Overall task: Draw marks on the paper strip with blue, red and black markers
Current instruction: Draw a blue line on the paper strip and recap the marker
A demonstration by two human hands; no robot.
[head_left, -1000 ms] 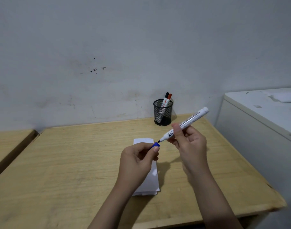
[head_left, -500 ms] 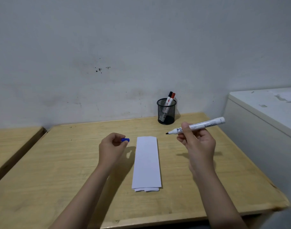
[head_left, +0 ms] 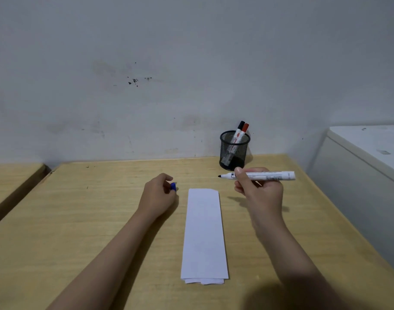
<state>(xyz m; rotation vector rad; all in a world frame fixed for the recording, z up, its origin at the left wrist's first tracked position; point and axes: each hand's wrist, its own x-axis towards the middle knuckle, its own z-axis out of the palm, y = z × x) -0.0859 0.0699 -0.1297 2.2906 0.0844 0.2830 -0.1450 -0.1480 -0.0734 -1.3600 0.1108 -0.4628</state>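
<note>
Facing a pale, scuffed wall (head_left: 191, 63) with a few dark specks, above a light wooden surface (head_left: 90, 220). Lying lengthwise on that wood, between the two forearms: a folded white paper strip (head_left: 204, 233), unmarked on its upper face, lower layers peeking out at the near end. Resting just left of the strip's far end, the left hand (head_left: 158, 195), grip curled shut and pinching a small blue cap (head_left: 173, 187) at the fingertips, close to the wood. Hovering right of the strip's far end, the right hand (head_left: 258, 193), grip clamped around a white marker (head_left: 258, 176), barrel lying roughly level, uncapped dark tip pointing left and hanging in the air beyond the strip's far right corner, not touching the paper. Standing behind that hand, near the wall, a black mesh pen cup (head_left: 234, 151), holding two capped markers leaning together: a black-capped marker (head_left: 241, 125) and a red-capped marker (head_left: 245, 128), both sticking out above the rim. Flanking the scene, a white cabinet (head_left: 359, 175) on the right and another wooden top (head_left: 12, 180) on the left, set apart by a dark gap. Casting soft shadows under both arms.
</note>
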